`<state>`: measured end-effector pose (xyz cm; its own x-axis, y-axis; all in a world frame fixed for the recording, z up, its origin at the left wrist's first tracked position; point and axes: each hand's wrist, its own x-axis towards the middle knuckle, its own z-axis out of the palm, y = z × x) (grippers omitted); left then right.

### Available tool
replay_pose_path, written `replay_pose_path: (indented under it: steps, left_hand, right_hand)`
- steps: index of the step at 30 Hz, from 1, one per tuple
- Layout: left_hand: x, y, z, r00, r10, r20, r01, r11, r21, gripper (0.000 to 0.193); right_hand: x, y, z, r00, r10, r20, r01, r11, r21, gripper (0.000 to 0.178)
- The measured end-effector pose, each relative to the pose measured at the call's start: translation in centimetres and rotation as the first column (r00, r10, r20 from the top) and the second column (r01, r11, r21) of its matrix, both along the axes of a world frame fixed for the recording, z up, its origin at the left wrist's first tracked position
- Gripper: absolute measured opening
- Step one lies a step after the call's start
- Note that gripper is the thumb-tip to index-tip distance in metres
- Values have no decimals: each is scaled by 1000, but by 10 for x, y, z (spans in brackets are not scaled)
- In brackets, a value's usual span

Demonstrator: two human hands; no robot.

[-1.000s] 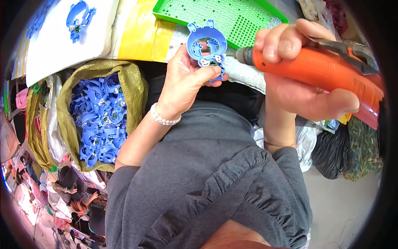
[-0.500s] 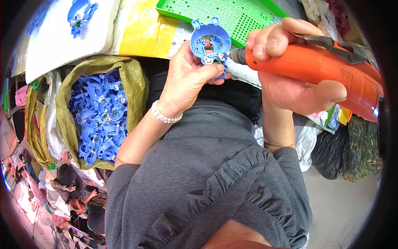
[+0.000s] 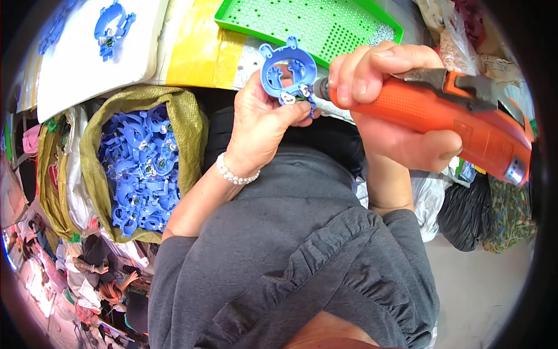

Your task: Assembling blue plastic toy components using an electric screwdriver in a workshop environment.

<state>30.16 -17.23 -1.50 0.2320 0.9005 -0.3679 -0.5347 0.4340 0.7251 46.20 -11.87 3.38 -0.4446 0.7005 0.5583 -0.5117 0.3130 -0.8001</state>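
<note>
Between thumb and fingers, my left hand [image 3: 260, 119] grips a blue plastic ring-shaped part [image 3: 289, 55] with two small knobs on its upper rim and a white-and-green piece at its lower end. My right hand [image 3: 386, 102] is wrapped round an orange electric screwdriver [image 3: 418, 110], whose dark lever runs along its top. Its nose points left and meets the lower right side of the blue part, close to my left thumb. Whether a screw sits at the tip is too small to tell.
Beyond my hands lies a green perforated tray [image 3: 296, 26] with a heap of small screws [image 3: 381, 34]. An olive woven sack [image 3: 195, 131] on the left holds many blue parts [image 3: 142, 168]. More blue parts [image 3: 113, 26] rest on a white board [image 3: 70, 81]. Black bags [image 3: 462, 215] stand at right.
Both hands, with the blue part and screwdriver, have shifted slightly left and down in the picture. The screwdriver's rear end has tilted lower. Both grips are unchanged.
</note>
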Motion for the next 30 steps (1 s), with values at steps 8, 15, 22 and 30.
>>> replay_pose_path:
  steps: [8,15,22,30]
  left_hand:
    - [-7,8,-6,995,-55,80,57,998,-25,42]
    - [-10,9,-9,995,-60,81,63,997,-41,41]
    - [-8,12,-9,996,-75,55,76,997,-17,40]
    - [-7,10,-9,996,-62,60,62,998,-5,39]
  right_hand:
    - [12,-2,15,987,-132,-93,131,991,-9,92]
    - [8,1,11,989,-129,-75,125,991,-53,94]
    - [5,-6,9,989,-124,-76,120,991,-56,96]
    - [-7,-11,-2,975,-178,-133,164,980,-108,94]
